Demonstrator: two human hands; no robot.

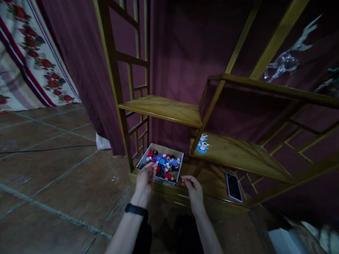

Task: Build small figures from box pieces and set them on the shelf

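A small open cardboard box full of several little red, blue and black figures sits on the lowest board of a wooden shelf unit. My left hand, with a black band on the wrist, reaches into the near left corner of the box with its fingers bunched together over the figures; what they hold is hidden. My right hand hovers just right of the box's near edge, fingers curled in a loose pinch, and nothing shows in it. Two blue figures lie on the middle shelf board to the right.
A phone with a pale case lies face up on the low board right of my right hand. Dark red curtains hang behind the shelves. Brown floor tiles spread to the left, with a black cable across them. A clear glass deer figure stands top right.
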